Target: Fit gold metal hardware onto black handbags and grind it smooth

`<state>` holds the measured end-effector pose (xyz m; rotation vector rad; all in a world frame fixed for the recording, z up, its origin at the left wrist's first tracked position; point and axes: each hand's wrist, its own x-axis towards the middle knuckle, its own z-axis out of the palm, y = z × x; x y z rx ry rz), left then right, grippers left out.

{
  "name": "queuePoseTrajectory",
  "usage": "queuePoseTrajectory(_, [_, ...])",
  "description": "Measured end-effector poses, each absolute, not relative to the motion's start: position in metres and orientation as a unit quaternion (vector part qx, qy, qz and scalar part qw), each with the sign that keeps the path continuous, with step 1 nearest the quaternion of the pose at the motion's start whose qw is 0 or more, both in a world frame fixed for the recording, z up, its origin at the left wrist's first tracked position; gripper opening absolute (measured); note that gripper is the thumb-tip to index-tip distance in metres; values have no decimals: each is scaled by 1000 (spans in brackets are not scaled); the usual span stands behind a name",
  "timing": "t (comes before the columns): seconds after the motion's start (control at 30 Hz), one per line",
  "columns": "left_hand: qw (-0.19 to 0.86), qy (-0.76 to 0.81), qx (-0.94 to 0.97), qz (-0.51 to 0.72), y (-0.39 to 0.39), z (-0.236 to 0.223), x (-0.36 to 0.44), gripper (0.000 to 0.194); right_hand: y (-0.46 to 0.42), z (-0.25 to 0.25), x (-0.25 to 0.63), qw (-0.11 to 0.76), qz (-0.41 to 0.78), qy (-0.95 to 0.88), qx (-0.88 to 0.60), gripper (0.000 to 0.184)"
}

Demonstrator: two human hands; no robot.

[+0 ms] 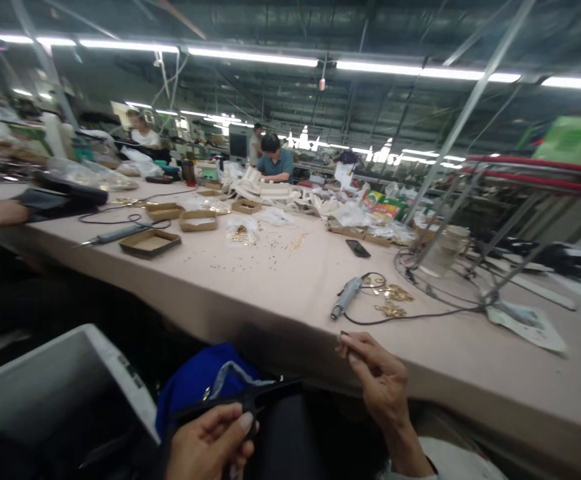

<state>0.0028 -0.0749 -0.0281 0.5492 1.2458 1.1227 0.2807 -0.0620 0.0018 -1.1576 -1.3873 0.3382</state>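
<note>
Currently, the left hand is pinching a narrow black strap below the pale-pink table, probably bending softly, favouring a flat hold. The right hand is fingertip-gripping a small brownish, seemingly metal piece, likely light, slippery, wanting rim contact.

The single view looks out from the wearer's head, facing forward and a little down across the counter, whose near edge slants from nine o'clock to four. Both hands sit close below the lens, the left hand at seven o'clock and the right hand at five; the ceiling lights (well apart from the lens) run across at twelve.
</note>
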Motion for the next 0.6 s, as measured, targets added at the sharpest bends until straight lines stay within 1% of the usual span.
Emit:
queuePoseTrajectory(0.1, [630, 522, 275, 504, -80, -25, 3, 46, -76, 9, 238, 620, 240, -553, -502, 12])
queuePoseTrajectory(0.13, [632, 511, 282, 509, -81, -24, 3, 44, -81, 11, 225, 620, 277, -537, -501, 12])
queuePoseTrajectory(0.23, [624, 511, 289, 516, -84, -22, 0, 37, -89, 12, 193, 580, 378, -517, -503, 30])
queuePoseTrajectory(0.3, [620, 513, 298, 514, -87, -20, -1, 34, -90, 12, 179, 542, 420, -530, -500, 36])
queuePoseTrajectory(0.47, [635, 488, 325, 503, -89, -15, -2, 28, -83, 10, 163, 482, 475, -574, -462, 24])
queuePoseTrajectory(0.6, [632, 483, 345, 497, -89, -11, -4, 24, -83, 5, 156, 461, 476, -583, -470, 22])
